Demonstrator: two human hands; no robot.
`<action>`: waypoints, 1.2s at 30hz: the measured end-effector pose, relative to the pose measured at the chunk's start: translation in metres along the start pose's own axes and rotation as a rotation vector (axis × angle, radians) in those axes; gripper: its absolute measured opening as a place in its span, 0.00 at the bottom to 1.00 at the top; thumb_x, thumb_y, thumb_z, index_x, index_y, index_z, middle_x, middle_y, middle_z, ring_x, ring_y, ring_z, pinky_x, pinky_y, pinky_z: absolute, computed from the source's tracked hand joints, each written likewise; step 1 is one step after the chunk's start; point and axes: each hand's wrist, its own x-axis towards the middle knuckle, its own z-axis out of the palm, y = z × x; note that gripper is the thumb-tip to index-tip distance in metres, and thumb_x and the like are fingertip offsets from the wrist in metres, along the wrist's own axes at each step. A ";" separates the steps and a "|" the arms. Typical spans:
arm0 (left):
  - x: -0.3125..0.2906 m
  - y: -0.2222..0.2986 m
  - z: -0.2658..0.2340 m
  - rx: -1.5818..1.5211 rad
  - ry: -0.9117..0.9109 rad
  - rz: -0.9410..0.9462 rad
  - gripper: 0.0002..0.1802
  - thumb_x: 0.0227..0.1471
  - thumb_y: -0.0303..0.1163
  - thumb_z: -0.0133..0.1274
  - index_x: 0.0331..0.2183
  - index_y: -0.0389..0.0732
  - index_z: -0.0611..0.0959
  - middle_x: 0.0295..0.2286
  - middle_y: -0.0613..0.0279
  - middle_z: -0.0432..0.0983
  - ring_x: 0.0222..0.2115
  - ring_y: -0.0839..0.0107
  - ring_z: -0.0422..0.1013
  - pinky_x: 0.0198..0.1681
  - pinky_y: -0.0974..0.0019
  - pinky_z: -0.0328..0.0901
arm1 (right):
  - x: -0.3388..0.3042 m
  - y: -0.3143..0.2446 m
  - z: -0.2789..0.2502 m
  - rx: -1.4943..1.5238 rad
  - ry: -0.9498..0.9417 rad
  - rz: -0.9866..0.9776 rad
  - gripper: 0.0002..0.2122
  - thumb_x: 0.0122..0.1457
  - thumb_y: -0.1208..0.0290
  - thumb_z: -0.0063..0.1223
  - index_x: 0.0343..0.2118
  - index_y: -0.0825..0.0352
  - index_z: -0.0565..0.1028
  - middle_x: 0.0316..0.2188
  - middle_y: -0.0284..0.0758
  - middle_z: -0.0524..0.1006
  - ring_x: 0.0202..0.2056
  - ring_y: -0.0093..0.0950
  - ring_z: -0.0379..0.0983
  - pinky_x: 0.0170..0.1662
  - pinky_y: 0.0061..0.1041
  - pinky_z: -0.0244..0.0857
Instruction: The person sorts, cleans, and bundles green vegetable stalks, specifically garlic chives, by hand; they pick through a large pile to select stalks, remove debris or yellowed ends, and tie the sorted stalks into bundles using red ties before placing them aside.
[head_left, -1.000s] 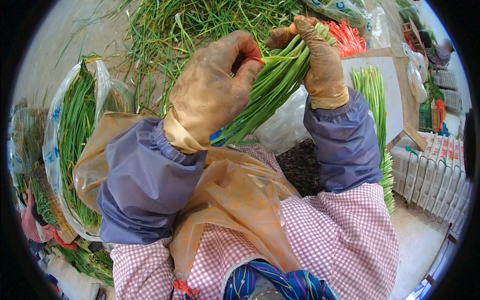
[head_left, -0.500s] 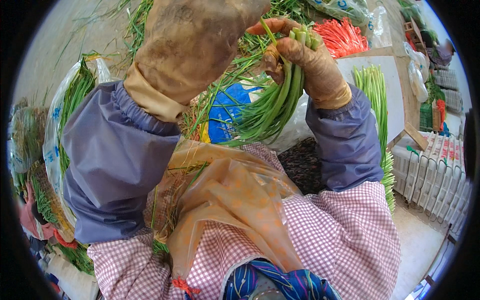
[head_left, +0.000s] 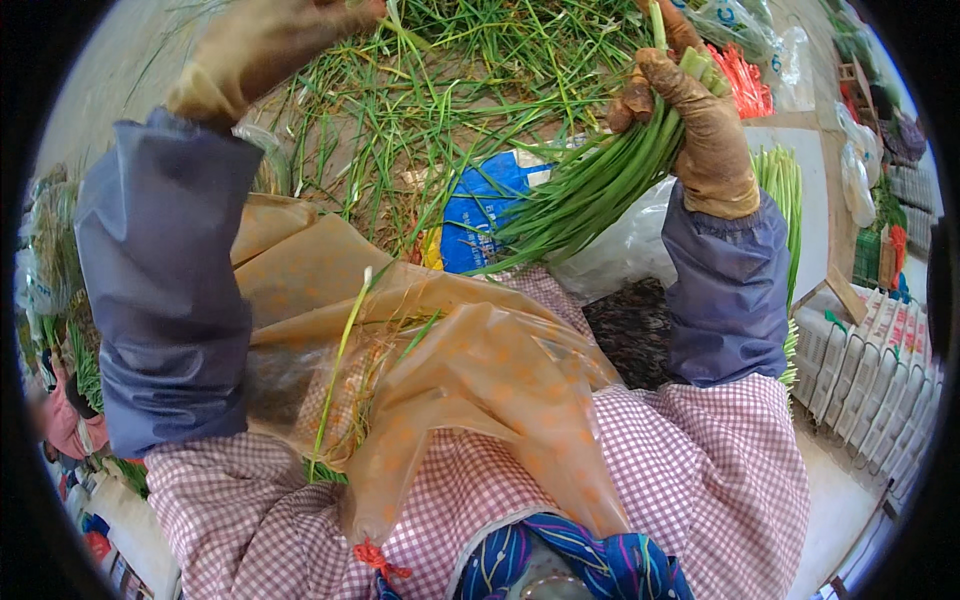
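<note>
My right hand [head_left: 705, 130], in a stained tan glove, is closed around a bunch of green chives [head_left: 600, 195]. Their pale cut ends point up past the thumb and the long leaves hang down to the left. One stalk sticks up above the rest. At the upper left, my left hand [head_left: 270, 50] in a similar glove is blurred and partly cut off by the top edge, so its fingers are unclear. It is apart from the bunch. A loose stalk [head_left: 343, 365] lies on the tan plastic apron [head_left: 490, 365] over my lap.
Loose green leaves [head_left: 460, 90] litter the ground ahead. A blue printed bag [head_left: 480, 210] lies below the bunch. Red ties [head_left: 740, 85] and a pile of stalks [head_left: 780, 175] on a pale board are at the right. White plastic crates [head_left: 870, 360] stand farther right.
My left hand has swung left and up, away from the bunch. My right hand has shifted right with the chives still in it. The loose stalk on the apron is now in view.
</note>
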 end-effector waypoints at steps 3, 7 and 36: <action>-0.033 0.045 0.023 -0.090 -0.743 -0.423 0.24 0.50 0.43 0.56 0.46 0.40 0.76 0.35 0.66 0.77 0.34 0.73 0.72 0.35 0.70 0.66 | -0.006 0.000 -0.013 -0.112 -0.014 -0.032 0.23 0.55 0.70 0.54 0.54 0.65 0.63 0.19 0.32 0.73 0.19 0.21 0.70 0.25 0.21 0.69; -0.078 0.095 0.015 -0.028 -1.240 -0.297 0.20 0.46 0.43 0.59 0.39 0.41 0.79 0.29 0.64 0.78 0.30 0.72 0.73 0.33 0.69 0.66 | -0.007 0.008 -0.014 -0.118 -0.008 0.033 0.18 0.55 0.72 0.53 0.50 0.66 0.68 0.23 0.34 0.76 0.23 0.22 0.73 0.27 0.22 0.70; 0.020 0.126 0.061 -0.994 -0.319 -0.200 0.46 0.36 0.39 0.67 0.54 0.37 0.61 0.44 0.52 0.68 0.44 0.59 0.67 0.49 0.57 0.65 | 0.056 -0.049 0.089 -0.162 -0.036 -0.335 0.11 0.57 0.64 0.52 0.32 0.67 0.70 0.25 0.34 0.71 0.22 0.23 0.68 0.25 0.21 0.67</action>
